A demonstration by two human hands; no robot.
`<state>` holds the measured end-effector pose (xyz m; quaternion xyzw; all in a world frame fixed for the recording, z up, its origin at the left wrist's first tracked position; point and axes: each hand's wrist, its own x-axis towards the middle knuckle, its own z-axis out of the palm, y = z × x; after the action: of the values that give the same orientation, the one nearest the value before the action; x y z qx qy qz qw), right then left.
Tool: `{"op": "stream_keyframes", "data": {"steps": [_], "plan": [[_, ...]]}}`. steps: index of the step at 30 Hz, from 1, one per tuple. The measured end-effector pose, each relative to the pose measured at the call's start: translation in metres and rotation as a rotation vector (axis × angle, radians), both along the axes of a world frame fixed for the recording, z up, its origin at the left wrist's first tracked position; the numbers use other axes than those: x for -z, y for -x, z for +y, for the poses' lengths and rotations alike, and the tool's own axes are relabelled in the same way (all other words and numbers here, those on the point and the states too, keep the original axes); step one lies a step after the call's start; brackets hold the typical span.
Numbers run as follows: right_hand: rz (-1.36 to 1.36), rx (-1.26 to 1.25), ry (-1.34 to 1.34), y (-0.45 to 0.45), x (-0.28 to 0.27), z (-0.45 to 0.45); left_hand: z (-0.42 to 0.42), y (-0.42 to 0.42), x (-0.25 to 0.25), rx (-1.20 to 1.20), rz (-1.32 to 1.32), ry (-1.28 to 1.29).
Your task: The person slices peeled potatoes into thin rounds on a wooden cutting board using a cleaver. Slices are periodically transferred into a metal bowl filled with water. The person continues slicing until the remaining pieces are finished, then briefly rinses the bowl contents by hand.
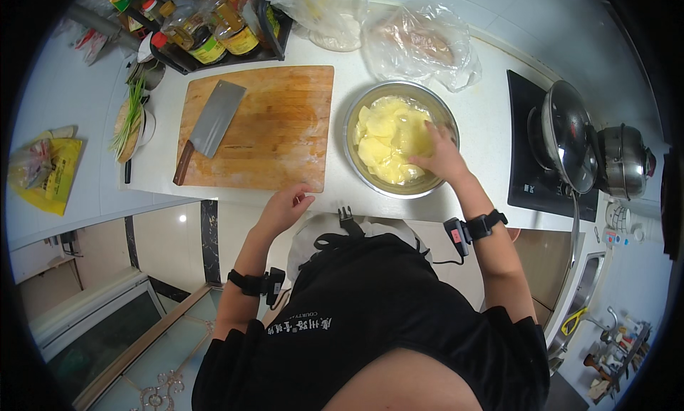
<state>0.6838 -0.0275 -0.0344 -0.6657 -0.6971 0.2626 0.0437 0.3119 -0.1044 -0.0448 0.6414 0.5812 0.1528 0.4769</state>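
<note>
A stainless steel bowl [350, 165] on the white counter holds thin, pale yellow slices, which look like potato [377, 125], in liquid. My right hand [441, 152] reaches over the bowl's right side, its fingers spread and the fingertips at the slices; whether it grips any slice is unclear. My left hand [288, 205] rests at the near right corner of a wooden cutting board [278, 122], fingers loosely curled, holding nothing visible. On the board's left part lies a cleaver [219, 117], blade pointing away and its wooden handle towards the near left corner.
Behind the board stands a rack of sauce bottles [214, 26]. Clear plastic bags [422, 42] lie behind the bowl. To the right are a black cooktop [526, 181], a lidded pan [569, 136] and a steel pot [622, 162]. Green stalks [129, 117] lie at the left.
</note>
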Motion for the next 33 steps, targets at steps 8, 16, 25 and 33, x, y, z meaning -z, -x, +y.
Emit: {"op": "stream_keyframes", "data": {"steps": [8, 16, 25, 33], "plan": [[-0.197, -0.062, 0.012, 0.075, 0.022, 0.012, -0.003, -0.01, 0.002, 0.019, -0.05, 0.004], [-0.127, 0.104, 0.073, 0.026, 0.02, 0.028, -0.011, 0.002, -0.003, -0.02, 0.037, -0.013], [-0.092, 0.028, -0.272, 0.014, 0.02, 0.004, -0.001, 0.0, -0.002, 0.002, 0.046, -0.024], [-0.232, -0.089, -0.038, 0.078, 0.011, 0.02, 0.014, -0.023, -0.007, 0.073, -0.071, -0.117]]}}
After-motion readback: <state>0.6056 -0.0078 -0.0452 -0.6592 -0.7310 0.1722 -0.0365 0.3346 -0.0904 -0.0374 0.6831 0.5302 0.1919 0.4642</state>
